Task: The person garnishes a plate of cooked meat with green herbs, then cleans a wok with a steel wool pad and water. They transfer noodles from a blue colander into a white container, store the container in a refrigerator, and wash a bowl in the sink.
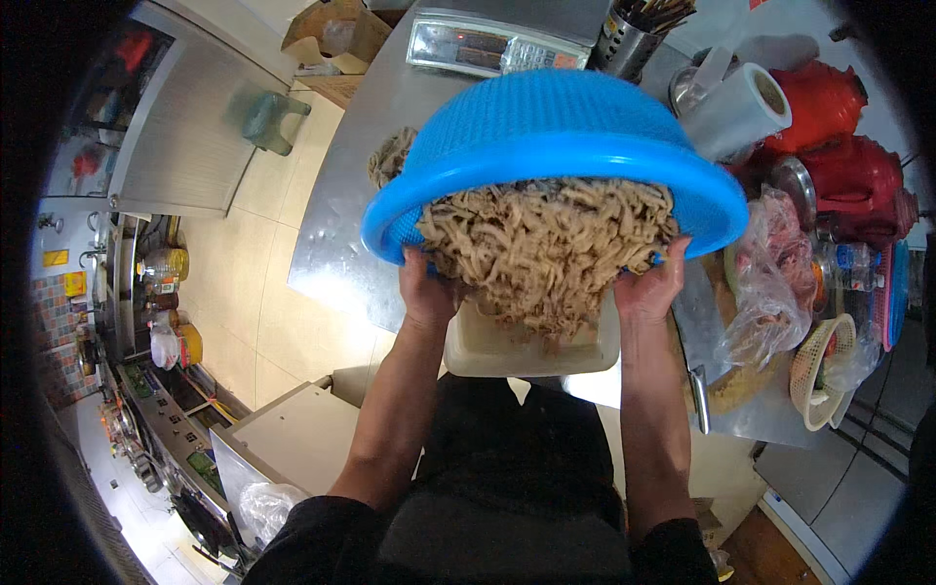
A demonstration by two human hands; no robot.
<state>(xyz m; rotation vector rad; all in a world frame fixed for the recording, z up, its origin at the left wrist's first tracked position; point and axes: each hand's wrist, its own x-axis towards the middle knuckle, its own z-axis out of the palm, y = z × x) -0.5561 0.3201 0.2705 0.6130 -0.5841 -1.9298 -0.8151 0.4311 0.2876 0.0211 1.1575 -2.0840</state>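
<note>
Both hands grip the rim of a large blue plastic colander, which is tipped steeply toward me. My left hand holds its near left rim, and my right hand the near right, with fingers partly hidden. A heap of pale brown, strip-like food pieces slides over the colander's near edge; I cannot tell exactly what food it is. Below it, a cream rectangular tub sits at the near table edge, with strips hanging over it. A small clump of similar strips shows on the table left of the colander.
On the steel table stand a digital scale, a utensil holder and a plastic film roll. At right are a bag of pinkish food, a knife and a beige basket. A green stool stands left.
</note>
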